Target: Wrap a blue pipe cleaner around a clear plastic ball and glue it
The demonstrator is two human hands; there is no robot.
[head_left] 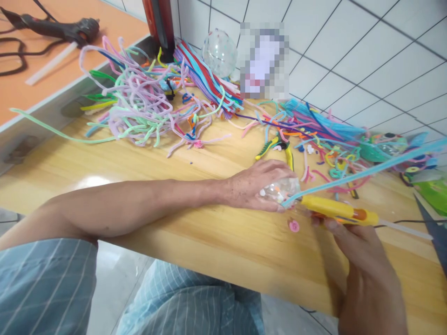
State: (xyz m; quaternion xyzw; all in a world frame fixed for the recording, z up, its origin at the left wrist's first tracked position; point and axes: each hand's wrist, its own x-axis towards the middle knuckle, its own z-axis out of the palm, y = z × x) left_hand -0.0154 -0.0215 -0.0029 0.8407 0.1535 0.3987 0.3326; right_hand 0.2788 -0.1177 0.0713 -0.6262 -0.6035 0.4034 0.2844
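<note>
My left hand (256, 186) is wrapped round a small clear plastic ball (281, 190) with coloured bits on or in it. In my right hand (359, 242) is a yellow hot glue gun (335, 208), a pale glue stick (407, 229) jutting from its rear. The gun's nozzle points left and sits at the ball, though I cannot tell whether it touches. A light blue pipe cleaner (370, 170) runs from the ball's near side up to the right edge. Below the ball lies a small pink coil (294, 226) on the wooden table (209, 237).
Tangled pastel pipe cleaners (139, 102) lie at the back left. Pliers (270, 148) with green and yellow handles rest behind my left hand. Bundled pipe cleaners (206, 74), a larger clear ball (220, 52) and scraps line the tiled wall. A black glue gun (59, 29) lies on an orange surface.
</note>
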